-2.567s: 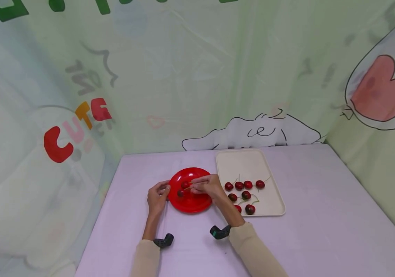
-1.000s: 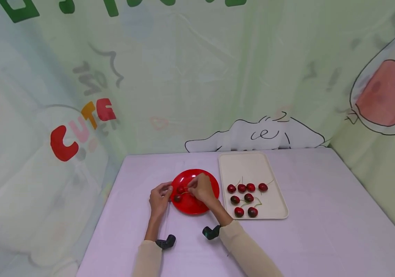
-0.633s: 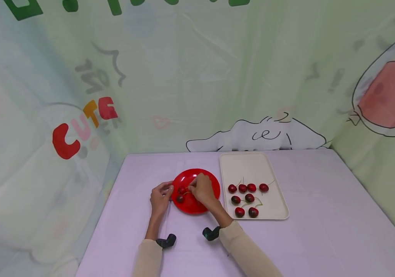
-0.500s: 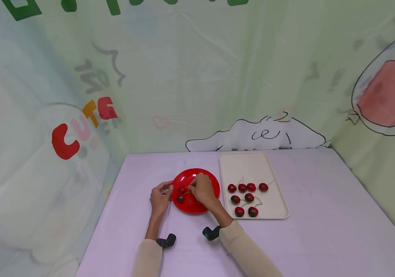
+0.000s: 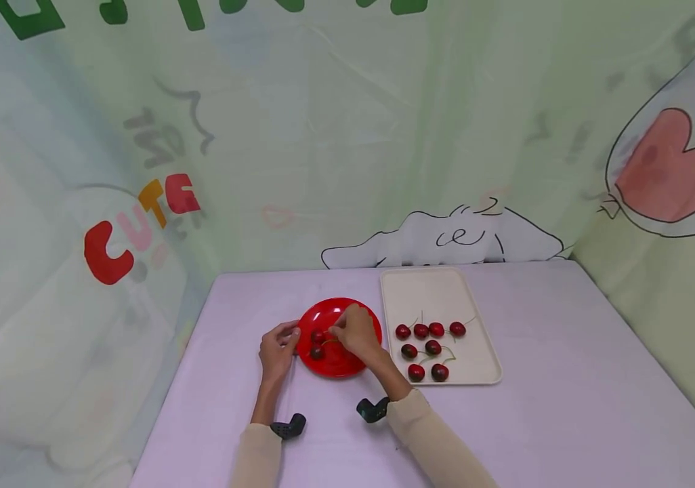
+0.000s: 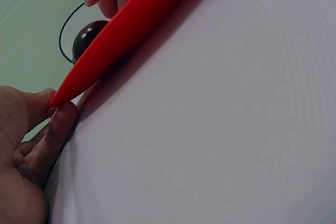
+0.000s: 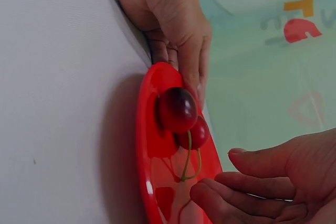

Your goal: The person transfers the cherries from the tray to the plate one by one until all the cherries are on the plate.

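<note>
Head view: both hands at red plate, two cherries on it

Red plate (image 5: 338,359) sits on the lilac tabletop (image 5: 536,420), just left of the cream tray (image 5: 433,288). Left hand (image 5: 277,349) pinches the plate's left rim, thumb and fingers (image 6: 50,129) curled on the edge. Right hand (image 5: 356,332) hovers over the plate, fingers (image 7: 247,169) loosely bent, narrow gap, holding nothing; stem (image 7: 187,161) just beside the tips. Two cherries (image 7: 178,109) touch each other on the plate's left part. Eight more cherries (image 5: 423,350) lie on the tray.

Cream long sleeves (image 5: 427,434), black wrist-worn cameras (image 5: 373,409), bare hands.
</note>
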Demonstrator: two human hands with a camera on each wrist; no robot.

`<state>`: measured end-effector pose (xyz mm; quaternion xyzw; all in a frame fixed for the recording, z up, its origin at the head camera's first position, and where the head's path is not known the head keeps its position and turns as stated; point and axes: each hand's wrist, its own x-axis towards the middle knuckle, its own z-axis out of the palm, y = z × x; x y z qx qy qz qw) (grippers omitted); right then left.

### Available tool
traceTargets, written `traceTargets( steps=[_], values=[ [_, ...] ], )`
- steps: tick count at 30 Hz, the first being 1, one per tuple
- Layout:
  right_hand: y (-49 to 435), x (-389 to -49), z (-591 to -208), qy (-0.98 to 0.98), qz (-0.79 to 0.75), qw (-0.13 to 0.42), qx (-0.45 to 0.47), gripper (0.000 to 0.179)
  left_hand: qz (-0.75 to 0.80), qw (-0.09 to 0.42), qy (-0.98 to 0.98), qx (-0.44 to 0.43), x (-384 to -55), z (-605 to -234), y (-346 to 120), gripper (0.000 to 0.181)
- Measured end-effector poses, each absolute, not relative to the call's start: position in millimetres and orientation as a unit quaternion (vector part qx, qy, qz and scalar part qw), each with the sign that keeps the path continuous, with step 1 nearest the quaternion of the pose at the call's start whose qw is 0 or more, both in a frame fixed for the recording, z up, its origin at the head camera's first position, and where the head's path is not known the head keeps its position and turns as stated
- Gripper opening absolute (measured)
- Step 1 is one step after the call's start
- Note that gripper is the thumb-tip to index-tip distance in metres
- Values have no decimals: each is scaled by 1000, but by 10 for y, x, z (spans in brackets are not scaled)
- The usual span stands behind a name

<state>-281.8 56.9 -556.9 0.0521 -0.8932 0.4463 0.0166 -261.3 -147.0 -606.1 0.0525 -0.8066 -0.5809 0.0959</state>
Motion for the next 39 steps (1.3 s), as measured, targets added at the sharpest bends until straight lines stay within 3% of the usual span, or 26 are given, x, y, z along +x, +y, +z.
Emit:
traceTargets(
  steps=[8,10,14,39],
  values=[
    [838,-2700,-5364,-878,471,44,73,23,-577,93,-810,53,-2626,-6052,-1434,27],
    [818,-2532,-5081,-876,479,39,46,21,-574,93,-812,54,-2624,-6055,-1437,27],
    [897,-2471,-4998,-869,489,60,35,22,-571,97,-814,52,-2614,-6056,-1462,27],
    [2000,-2065,-4970,-881,458,110,-45,19,-564,91,-819,58,-2509,-6038,-1458,30]
  ],
)
